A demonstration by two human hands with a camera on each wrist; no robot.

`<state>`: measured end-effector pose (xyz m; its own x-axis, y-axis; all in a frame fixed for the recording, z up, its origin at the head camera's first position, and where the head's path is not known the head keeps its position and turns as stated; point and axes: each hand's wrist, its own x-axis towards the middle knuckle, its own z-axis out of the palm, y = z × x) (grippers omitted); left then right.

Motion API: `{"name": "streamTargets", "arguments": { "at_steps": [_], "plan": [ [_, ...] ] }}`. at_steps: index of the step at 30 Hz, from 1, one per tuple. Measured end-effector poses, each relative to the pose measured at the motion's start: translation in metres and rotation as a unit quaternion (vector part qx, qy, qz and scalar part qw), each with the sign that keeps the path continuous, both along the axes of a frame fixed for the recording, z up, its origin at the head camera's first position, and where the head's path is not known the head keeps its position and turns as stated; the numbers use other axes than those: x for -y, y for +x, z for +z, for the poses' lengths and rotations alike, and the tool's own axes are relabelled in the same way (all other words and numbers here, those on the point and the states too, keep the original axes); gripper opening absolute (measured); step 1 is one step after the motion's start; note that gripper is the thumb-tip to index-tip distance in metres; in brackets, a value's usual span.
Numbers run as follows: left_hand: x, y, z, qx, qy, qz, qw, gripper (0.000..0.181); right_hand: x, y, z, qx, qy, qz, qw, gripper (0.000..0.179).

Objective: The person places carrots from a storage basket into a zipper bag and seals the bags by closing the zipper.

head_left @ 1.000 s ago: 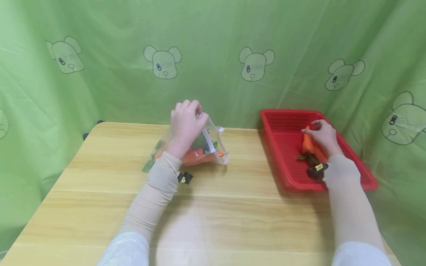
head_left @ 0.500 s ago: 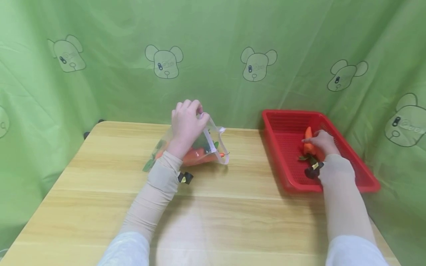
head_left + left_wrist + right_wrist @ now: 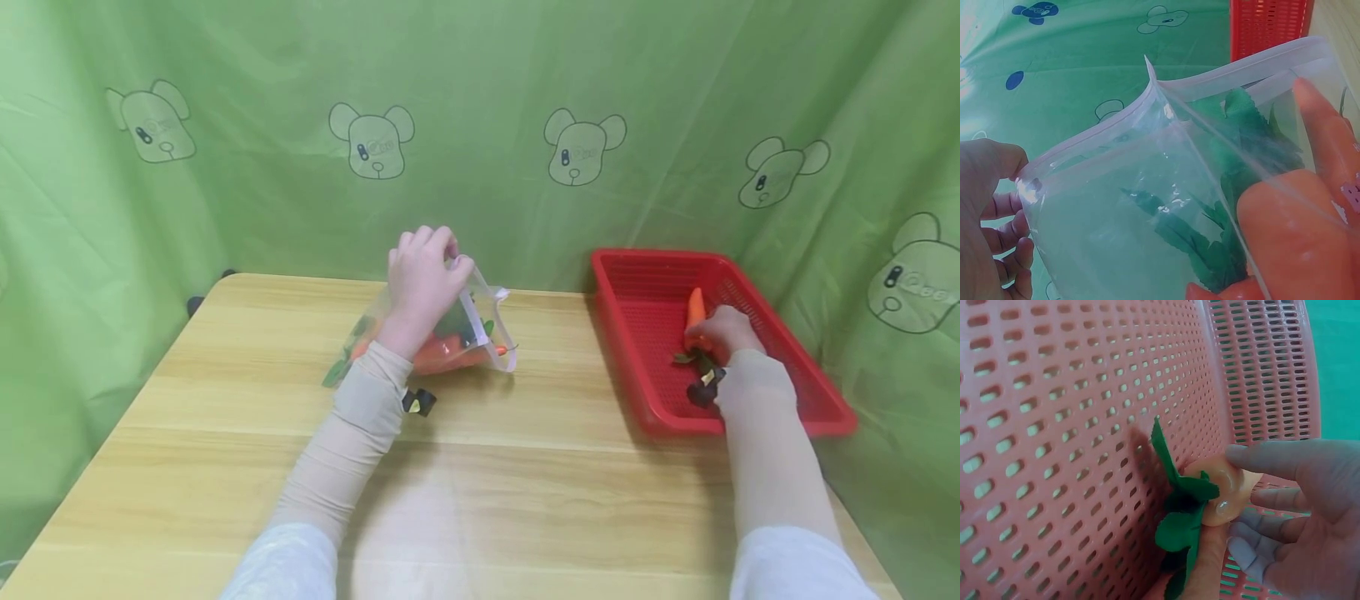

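Observation:
In the head view my left hand (image 3: 423, 283) pinches the top edge of a clear zip bag (image 3: 1097, 244), which leans on its side with its mouth toward the right. Toy carrots (image 3: 1291, 219) with green leaves show through the plastic in the left wrist view. My right hand (image 3: 731, 332) is down inside a red basket (image 3: 630, 375), thumb and fingers gripping an orange carrot (image 3: 1235, 481) near its leafy end. Green leaves (image 3: 1182, 512) stick out from it, and more orange (image 3: 1205, 565) shows just below. The carrot's tip (image 3: 696, 304) points to the back of the basket.
The basket with slotted walls stands at the back right of a wooden table (image 3: 525, 500). Green curtains (image 3: 480, 67) with bear-head prints hang behind and at both sides. A black wrist camera (image 3: 420, 402) sits under my left wrist, close beside the bag.
My right hand has come down toward the carrot's leafy end and closed in on it, uncovering more of the tip. The left hand and bag have stayed in place.

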<state>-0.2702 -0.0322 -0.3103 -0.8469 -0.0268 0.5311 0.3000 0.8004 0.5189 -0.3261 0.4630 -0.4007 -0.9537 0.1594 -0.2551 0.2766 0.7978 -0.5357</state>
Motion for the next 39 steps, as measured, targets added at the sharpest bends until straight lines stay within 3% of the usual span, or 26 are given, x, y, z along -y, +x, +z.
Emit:
{"name": "streamTargets", "arguments": {
  "at_steps": [4, 11, 22, 28, 31, 39],
  "plan": [
    [0.000, 0.000, 0.000, -0.001, -0.001, -0.001, 1.0000, 0.011, -0.001, 0.000, -0.001, -0.007, 0.016, 0.010, 0.9998, 0.028],
    [0.000, 0.000, -0.001, 0.000, 0.000, -0.001, 1.0000, 0.011, -0.001, -0.001, 0.001, -0.010, 0.036, 0.032, 0.9988, 0.016],
    [-0.002, 0.000, -0.001, -0.003, -0.002, 0.007, 1.0000, 0.011, 0.000, 0.000, 0.003, -0.010, 0.040, 0.045, 0.9981, 0.019],
    [-0.002, 0.001, -0.001, -0.004, 0.000, 0.007, 1.0000, 0.011, 0.001, 0.004, 0.007, -0.003, -0.003, 0.030, 0.9995, 0.018],
    [-0.001, 0.001, -0.001, -0.004, 0.002, 0.005, 1.0000, 0.011, 0.002, 0.006, 0.012, -0.009, 0.011, 0.024, 0.9996, 0.020],
    [0.000, 0.000, 0.000, -0.009, 0.002, 0.007, 0.9999, 0.010, 0.007, 0.011, 0.026, -0.029, -0.011, -0.009, 0.9995, 0.043]
  ]
}}
